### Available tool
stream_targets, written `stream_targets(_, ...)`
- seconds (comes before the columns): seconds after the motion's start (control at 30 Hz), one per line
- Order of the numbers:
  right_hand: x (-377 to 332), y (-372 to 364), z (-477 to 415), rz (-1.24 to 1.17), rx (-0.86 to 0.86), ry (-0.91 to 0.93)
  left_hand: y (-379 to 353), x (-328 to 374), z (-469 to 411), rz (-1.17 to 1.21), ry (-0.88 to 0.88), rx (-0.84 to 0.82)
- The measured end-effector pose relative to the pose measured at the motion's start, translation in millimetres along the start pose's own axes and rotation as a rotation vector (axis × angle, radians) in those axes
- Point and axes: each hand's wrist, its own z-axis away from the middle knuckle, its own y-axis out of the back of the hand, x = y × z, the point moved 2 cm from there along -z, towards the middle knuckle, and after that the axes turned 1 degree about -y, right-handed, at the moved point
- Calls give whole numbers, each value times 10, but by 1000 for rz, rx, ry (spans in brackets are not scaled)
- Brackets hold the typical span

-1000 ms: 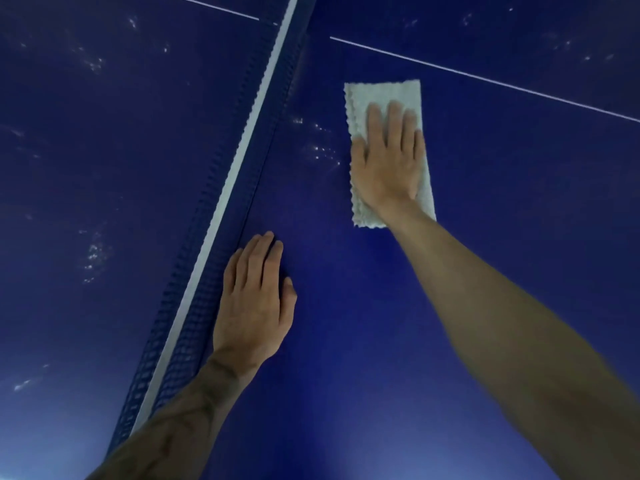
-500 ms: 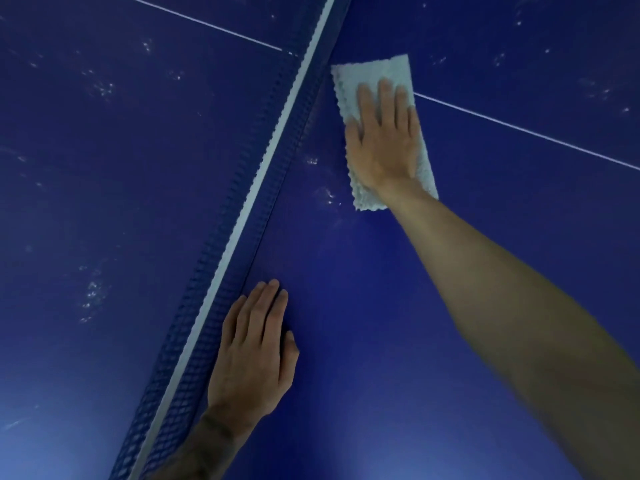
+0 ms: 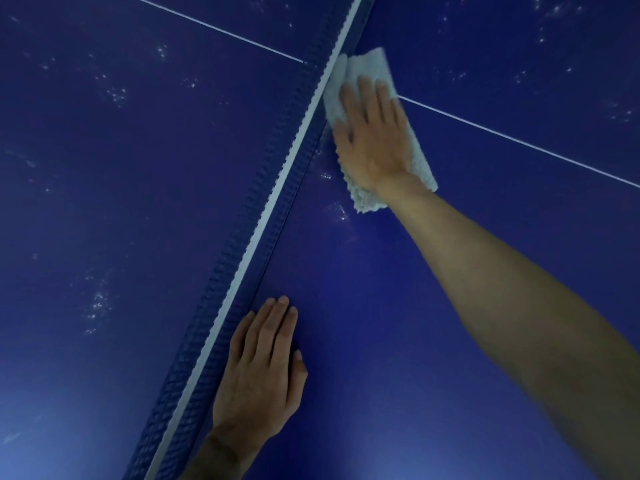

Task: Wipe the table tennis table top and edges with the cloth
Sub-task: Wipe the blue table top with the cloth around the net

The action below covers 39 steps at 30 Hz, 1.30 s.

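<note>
The dark blue table tennis table (image 3: 398, 323) fills the view. A folded white cloth (image 3: 369, 69) lies flat on the right half, its far corner touching the foot of the net. My right hand (image 3: 374, 136) presses flat on the cloth with straight fingers, covering most of it. My left hand (image 3: 259, 372) rests flat on the bare table top, fingers straight, right beside the net. White specks (image 3: 337, 213) dot the surface near the cloth's lower end.
The blue net with a white top band (image 3: 263, 220) runs diagonally from bottom centre to top right, dividing the table. A thin white centre line (image 3: 519, 143) crosses the right half. More white specks (image 3: 98, 306) lie on the left half beyond the net.
My right hand has slid the cloth farther away and leftward, up against the net. My left hand has stayed planted on the table by the net.
</note>
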Motion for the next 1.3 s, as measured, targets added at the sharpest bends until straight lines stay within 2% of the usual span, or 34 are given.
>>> stream_targets(0.17,-48,-113,571,83,-74,292,4,2,17,-14,2,-13)
stream_targets(0.23,136,-43,460,62,-76,250,-6,-1,16,-16,1,-23)
stream_targets(0.3,226,23,190,31,-42,124,-10,-5,11,-13,1,-18)
stream_targets(0.4,37,29,-35,-1,-11,28,-20,-9,7,-12,2,-11)
stream_targets(0.5,-252,-83,291,-13,-11,185,-22,-15,15,-15,-3,0)
stream_targets(0.57,-228,-196,661,44,-30,336,-23,-7,20,-20,-6,3)
stream_targets(0.63,-55,-211,816,103,-70,414,-24,-14,17,-21,-3,-1)
stream_targets(0.7,144,-144,672,108,-82,355,-32,-14,10,-21,-7,2)
stream_targets(0.77,237,-65,441,73,-45,202,-40,-14,12,-10,-10,12)
stream_targets(0.87,25,-62,387,29,-8,73,-53,-28,12,-4,-11,32)
stream_targets(1.03,-360,-336,1258,66,-31,342,-64,-17,21,-4,-3,40)
stream_targets(1.13,-150,-326,1414,107,-69,378,-58,-30,9,-5,-3,37)
stream_targets(1.3,-71,-154,892,78,-9,57,-59,-19,11,-3,-10,63)
